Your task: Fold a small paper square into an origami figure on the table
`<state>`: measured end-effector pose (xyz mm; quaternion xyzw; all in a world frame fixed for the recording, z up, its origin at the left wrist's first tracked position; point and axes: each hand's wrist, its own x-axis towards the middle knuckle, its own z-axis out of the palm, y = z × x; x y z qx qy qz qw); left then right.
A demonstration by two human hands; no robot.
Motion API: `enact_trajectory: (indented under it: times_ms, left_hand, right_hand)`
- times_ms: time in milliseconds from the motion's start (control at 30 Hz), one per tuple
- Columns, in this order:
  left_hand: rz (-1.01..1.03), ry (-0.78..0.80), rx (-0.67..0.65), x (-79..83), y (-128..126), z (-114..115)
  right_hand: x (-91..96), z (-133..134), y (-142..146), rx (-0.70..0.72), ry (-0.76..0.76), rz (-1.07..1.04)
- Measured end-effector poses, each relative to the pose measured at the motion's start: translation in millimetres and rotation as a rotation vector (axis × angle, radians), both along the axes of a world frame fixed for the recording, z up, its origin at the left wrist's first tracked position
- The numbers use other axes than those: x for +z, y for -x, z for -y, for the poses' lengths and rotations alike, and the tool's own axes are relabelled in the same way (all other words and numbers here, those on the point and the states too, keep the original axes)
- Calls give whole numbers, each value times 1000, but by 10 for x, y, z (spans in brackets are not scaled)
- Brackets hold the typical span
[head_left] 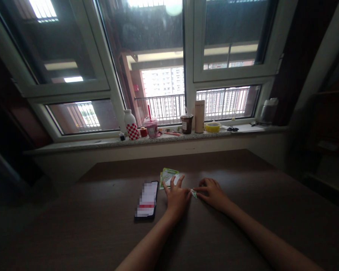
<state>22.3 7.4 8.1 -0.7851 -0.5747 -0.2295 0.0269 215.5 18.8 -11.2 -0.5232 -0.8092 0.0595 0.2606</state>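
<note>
A small green-and-white piece (pixel 193 194), which looks like folded paper or wrapper, lies between my two hands just above the brown table (pixel 203 241). My left hand (pixel 176 195) pinches its left side with thumb and index finger, the other fingers spread out. From the right, my right hand (pixel 213 192) holds its other side between thumb and forefinger, its remaining fingers curled. Flat green-and-white printed packets or sheets (pixel 169 173) lie just beyond my left hand, whose fingers partly cover them. Left of that hand rests a phone (pixel 147 200), its screen lit and partly blurred out.
Along the windowsill (pixel 107 144) stand a red-checked white bottle (pixel 131 125), a pink drink cup (pixel 151 127), a dark drink cup (pixel 187 123), a beige flask (pixel 199 116), a yellow tape roll (pixel 213 128) and black scissors (pixel 232 129). A clear jug (pixel 269 111) is at the right end.
</note>
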Motion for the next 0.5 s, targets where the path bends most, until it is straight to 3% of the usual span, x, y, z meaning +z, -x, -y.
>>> enact_trajectory:
  times_ms: [200, 500]
  left_hand:
    - [2, 15, 30, -22, 29, -39]
    - [55, -55, -31, -80, 8, -50]
  right_hand:
    - [19, 19, 13, -7, -2, 4]
    - [-25, 19, 14, -17, -41, 17]
